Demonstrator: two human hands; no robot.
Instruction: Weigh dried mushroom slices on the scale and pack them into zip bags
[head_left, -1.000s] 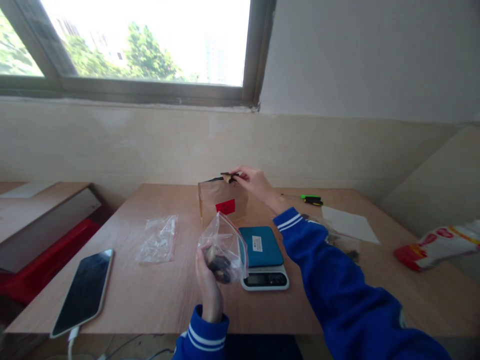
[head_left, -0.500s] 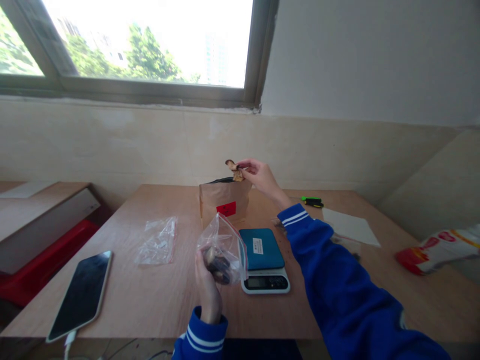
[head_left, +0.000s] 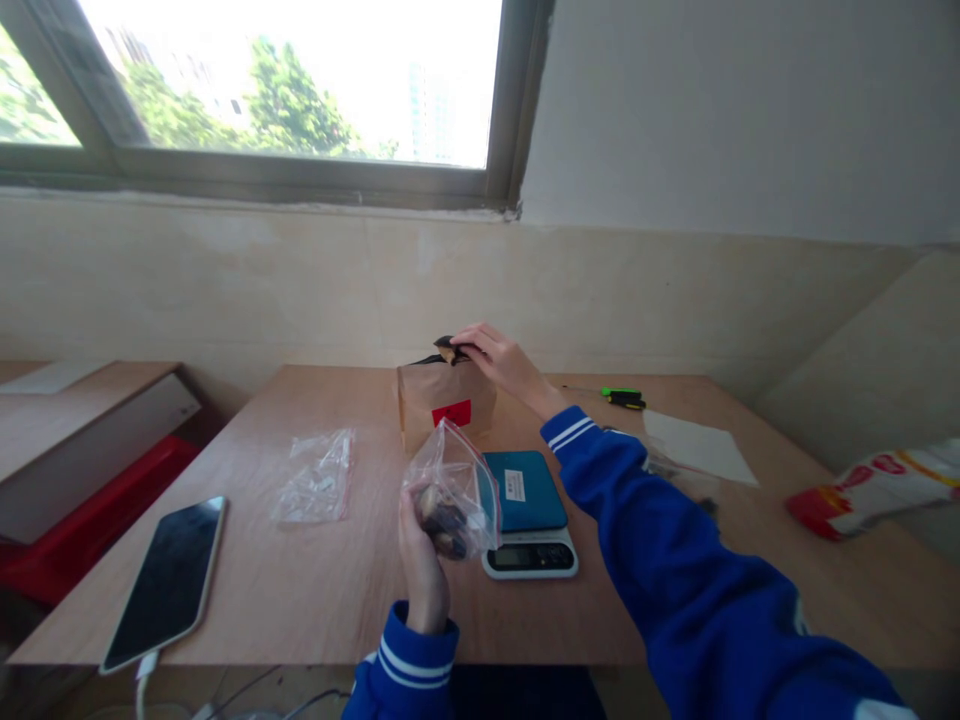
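Note:
My left hand (head_left: pixel 421 560) is closed round a clear zip bag (head_left: pixel 466 465) with several dark and tan dried mushroom pieces in its bottom. The bag's mouth points up and to the right. Over the brown paper bag (head_left: pixel 420 405) with its red label, my right hand (head_left: pixel 506 365) pinches a dried mushroom (head_left: pixel 445 350). That piece is at the paper bag's opening, its lower end against the dark rim. Beside the zip bag lies a kitchen scale (head_left: pixel 531 562) with a teal top, partly covered by the zip bag's edge.
Left on the table are an empty-looking clear bag (head_left: pixel 315 480) and a phone (head_left: pixel 166 580) on a cable. To the right are green and black tools (head_left: pixel 622 398), white paper (head_left: pixel 697 447) and a red-and-white packet (head_left: pixel 874 492). A wall stands behind the table.
My right hand has shifted left with the mushroom, which now hangs lower and turned over the paper bag's opening. My left hand and the zip bag have moved slightly right and up.

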